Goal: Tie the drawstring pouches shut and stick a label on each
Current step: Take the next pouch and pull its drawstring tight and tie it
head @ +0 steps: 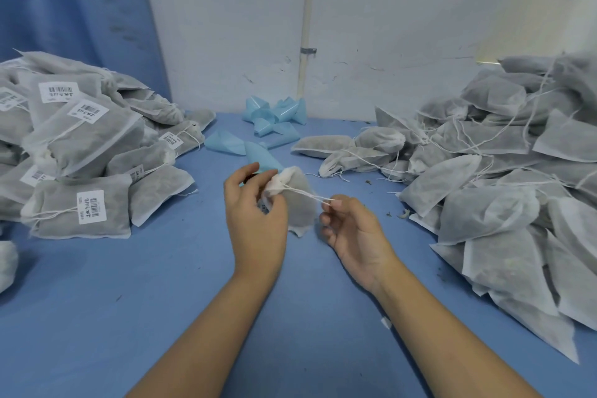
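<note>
Presently my left hand (255,203) pinches the gathered neck of a grey fabric drawstring pouch (302,207) over the blue worktop (161,284); my right hand (352,229) pinches its white cord (308,194). I judge it light and limp: grip the neck.

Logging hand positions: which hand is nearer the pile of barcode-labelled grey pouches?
Left. The left hand is right of that pile; the right hand is farther right, pinching a white drawstring.

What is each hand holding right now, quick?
The left hand grips the gathered neck of the pouch.
The right hand pinches the drawstring, stretched out from the pouch.
</note>
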`<action>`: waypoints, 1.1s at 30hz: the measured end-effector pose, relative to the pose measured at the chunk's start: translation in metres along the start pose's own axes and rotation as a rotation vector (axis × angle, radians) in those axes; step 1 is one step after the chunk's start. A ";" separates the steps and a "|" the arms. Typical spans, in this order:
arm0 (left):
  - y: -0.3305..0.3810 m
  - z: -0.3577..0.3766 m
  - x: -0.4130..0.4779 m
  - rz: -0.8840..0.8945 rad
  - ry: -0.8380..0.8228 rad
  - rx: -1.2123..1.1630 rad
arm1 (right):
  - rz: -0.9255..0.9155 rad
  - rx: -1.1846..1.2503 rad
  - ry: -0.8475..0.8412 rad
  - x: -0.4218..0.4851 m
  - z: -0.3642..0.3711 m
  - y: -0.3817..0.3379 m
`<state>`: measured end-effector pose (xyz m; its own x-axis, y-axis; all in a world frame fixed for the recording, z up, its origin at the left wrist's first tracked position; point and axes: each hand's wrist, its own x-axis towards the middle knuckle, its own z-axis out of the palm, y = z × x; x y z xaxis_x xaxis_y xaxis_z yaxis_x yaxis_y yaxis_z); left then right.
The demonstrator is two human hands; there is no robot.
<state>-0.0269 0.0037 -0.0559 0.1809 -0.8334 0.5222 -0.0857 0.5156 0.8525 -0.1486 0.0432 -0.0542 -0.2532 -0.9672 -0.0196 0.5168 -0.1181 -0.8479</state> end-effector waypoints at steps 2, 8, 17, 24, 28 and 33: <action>0.002 0.001 0.000 -0.048 -0.008 -0.074 | -0.055 -0.047 0.078 0.000 0.000 0.001; 0.009 0.009 0.000 -0.087 0.073 -0.189 | -0.108 -0.109 0.167 -0.003 0.005 0.006; 0.013 0.010 0.004 -0.105 0.187 -0.246 | 0.043 0.004 0.046 -0.007 0.016 0.012; 0.008 0.001 0.001 -0.155 -0.073 -0.361 | 0.000 0.040 0.094 -0.007 0.017 0.013; 0.004 0.006 -0.003 -0.144 -0.160 -0.248 | -0.030 0.015 0.087 -0.007 0.016 0.012; 0.004 0.009 0.001 -0.170 -0.066 -0.258 | -0.058 -0.043 0.092 -0.008 0.019 0.015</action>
<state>-0.0361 0.0037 -0.0516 0.1070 -0.9187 0.3803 0.1936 0.3944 0.8983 -0.1230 0.0451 -0.0561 -0.3569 -0.9340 -0.0170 0.4643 -0.1615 -0.8708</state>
